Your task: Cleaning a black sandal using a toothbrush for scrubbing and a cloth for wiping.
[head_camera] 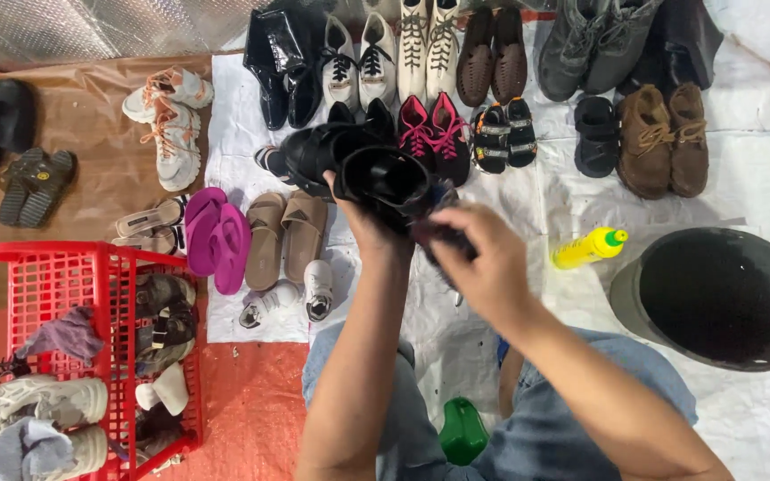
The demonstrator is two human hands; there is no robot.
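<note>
The right hand [490,267] curls its fingers [456,223] closed around a dark cloth or brush [438,233], too blurred to tell which, pressing it against a glossy black chunky shoe [385,178]; the left hand [369,230] grips that shoe from below, its fingers mostly hidden behind it but plainly clasped on the sole side; the shoe sits raised above the white sheet [759,169], in front of the person's knees, opening turned toward the camera, and a second black shoe [314,153] lies just behind it.

Just right of the hands lies a yellow squeeze bottle [585,248] with a green cap, on its side; beyond it stands a round black tub [722,296]; a green bottle top [462,431] shows between the person's denim-clad legs.

Farther out, pairs line the sheet: pink-and-black sneakers [434,134], small black sandals [503,134], brown suede lace-ups [666,138], white lace-up shoes [358,67], tan slides [285,236], magenta flip-flops [216,236]; white-and-orange sneakers [171,120] rest on the brown floor covering.

At the left, a red plastic basket [33,267] holds pale sneakers [37,403] and grey cloths [64,334].
</note>
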